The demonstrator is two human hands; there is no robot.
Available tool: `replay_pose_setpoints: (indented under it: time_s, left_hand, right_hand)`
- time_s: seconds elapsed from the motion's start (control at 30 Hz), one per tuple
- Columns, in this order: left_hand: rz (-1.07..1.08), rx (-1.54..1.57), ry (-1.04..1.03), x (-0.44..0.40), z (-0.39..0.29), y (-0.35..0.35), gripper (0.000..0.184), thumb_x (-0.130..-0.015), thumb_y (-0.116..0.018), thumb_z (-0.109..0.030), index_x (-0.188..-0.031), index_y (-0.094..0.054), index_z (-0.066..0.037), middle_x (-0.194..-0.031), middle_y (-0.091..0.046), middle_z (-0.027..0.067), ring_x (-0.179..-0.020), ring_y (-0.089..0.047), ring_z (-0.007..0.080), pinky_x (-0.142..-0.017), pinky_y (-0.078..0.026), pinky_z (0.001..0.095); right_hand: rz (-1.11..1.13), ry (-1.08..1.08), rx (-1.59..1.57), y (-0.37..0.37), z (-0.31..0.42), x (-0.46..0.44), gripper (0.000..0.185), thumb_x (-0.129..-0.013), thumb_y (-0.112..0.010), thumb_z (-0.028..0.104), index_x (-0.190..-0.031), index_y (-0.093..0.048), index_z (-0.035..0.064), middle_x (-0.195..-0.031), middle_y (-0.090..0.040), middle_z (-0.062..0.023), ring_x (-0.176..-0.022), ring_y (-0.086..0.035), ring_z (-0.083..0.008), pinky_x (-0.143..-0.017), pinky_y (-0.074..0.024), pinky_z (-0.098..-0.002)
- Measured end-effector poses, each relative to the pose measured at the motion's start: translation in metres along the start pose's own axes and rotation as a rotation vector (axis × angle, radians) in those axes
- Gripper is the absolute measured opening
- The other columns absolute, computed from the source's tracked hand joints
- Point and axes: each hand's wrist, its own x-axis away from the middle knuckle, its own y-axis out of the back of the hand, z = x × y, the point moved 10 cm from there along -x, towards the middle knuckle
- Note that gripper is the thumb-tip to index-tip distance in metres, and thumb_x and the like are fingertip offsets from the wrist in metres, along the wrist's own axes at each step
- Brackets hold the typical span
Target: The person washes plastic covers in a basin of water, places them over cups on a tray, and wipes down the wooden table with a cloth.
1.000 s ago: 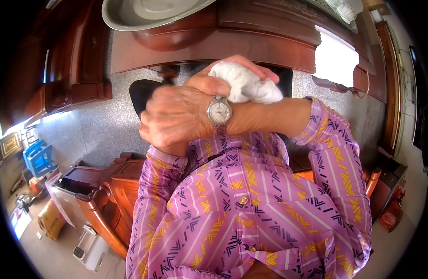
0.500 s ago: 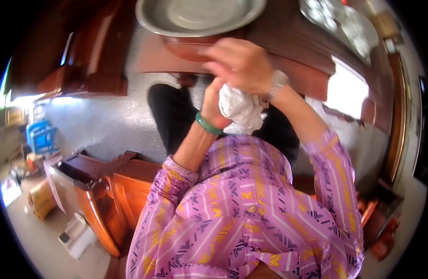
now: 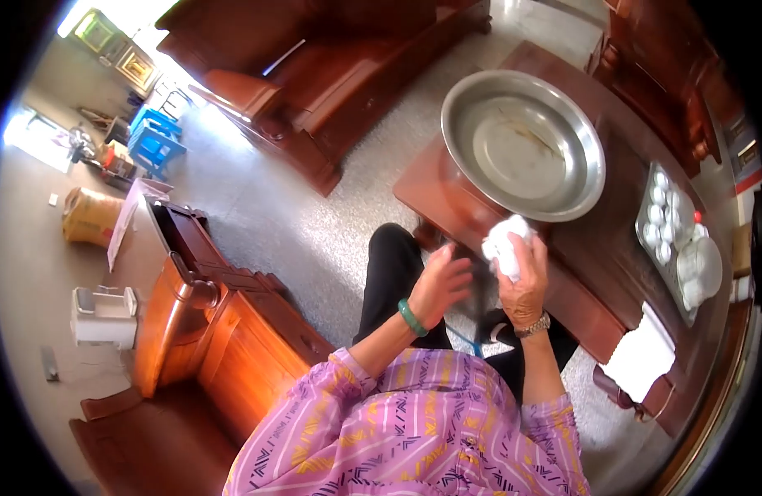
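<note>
My right hand point(image 3: 523, 285), with a metal watch at the wrist, is closed round a crumpled white cloth point(image 3: 506, 244) beside the table's near edge. The cloth is close below the rim of a large metal basin point(image 3: 459, 157). To its left, my left hand point(image 3: 443, 285), with a green bangle at the wrist, holds nothing. Its fingers are apart and slightly blurred, and it does not touch the cloth. The basin sits on the dark wooden table point(image 3: 596, 256) and holds what looks like shallow water.
On the table's right side are a metal tray point(image 3: 649, 227) of small white cups and a clear bowl point(image 3: 700, 269). A white sheet point(image 3: 641, 355) lies at the near right edge. Wooden seats point(image 3: 306, 107) stand around, with blue stools point(image 3: 153, 140) at the far left.
My hands have separated. The cloth, earlier in my left hand and then between both, is now in my right hand. The view has turned, showing the whole basin and tray.
</note>
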Motion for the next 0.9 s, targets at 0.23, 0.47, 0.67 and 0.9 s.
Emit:
replay_pose_setpoints:
  time_s: [0.23,0.47,0.67,0.9]
  left_hand:
    - [-0.044,-0.091,-0.118,-0.006,0.0,0.014,0.028,-0.087,-0.055,-0.033,-0.104,-0.053,-0.011,-0.106,-0.057,0.0062,-0.096,-0.056,0.0193,-0.081,-0.045,0.0362]
    - [-0.098,-0.123,-0.214,-0.003,-0.019,0.026,0.015,-0.088,-0.054,-0.025,-0.093,-0.055,-0.01,-0.093,-0.062,0.0051,-0.087,-0.06,0.018,-0.076,-0.047,0.0325]
    - [-0.228,-0.035,-0.308,0.009,-0.043,0.066,0.012,-0.09,-0.05,-0.02,-0.089,-0.055,-0.01,-0.084,-0.063,0.0045,-0.076,-0.062,0.0162,-0.07,-0.049,0.0307]
    - [-0.059,-0.135,-0.255,-0.003,-0.017,0.014,0.009,-0.088,-0.055,-0.02,-0.086,-0.057,-0.011,-0.081,-0.063,0.0025,-0.073,-0.061,0.013,-0.066,-0.049,0.0261]
  right_hand:
    - [0.259,0.014,0.396,-0.07,-0.032,0.03,0.047,-0.071,-0.068,0.028,-0.116,-0.057,0.0216,-0.13,-0.038,-0.0224,-0.116,-0.035,-0.045,-0.087,-0.0354,-0.0534]
    - [0.229,0.044,0.312,-0.03,-0.051,0.037,0.035,-0.068,-0.066,0.017,-0.103,-0.061,0.0157,-0.118,-0.046,-0.0168,-0.107,-0.047,-0.036,-0.085,-0.04,-0.045]
    - [0.078,-0.24,0.45,0.042,-0.118,0.074,0.032,-0.07,-0.064,0.013,-0.102,-0.061,0.0129,-0.113,-0.047,-0.0195,-0.102,-0.048,-0.0383,-0.086,-0.0407,-0.044]
    - [0.131,-0.006,0.225,-0.045,-0.044,0.039,0.031,-0.066,-0.063,0.017,-0.096,-0.062,0.0107,-0.1,-0.048,-0.0164,-0.094,-0.047,-0.0366,-0.08,-0.0405,-0.0448]
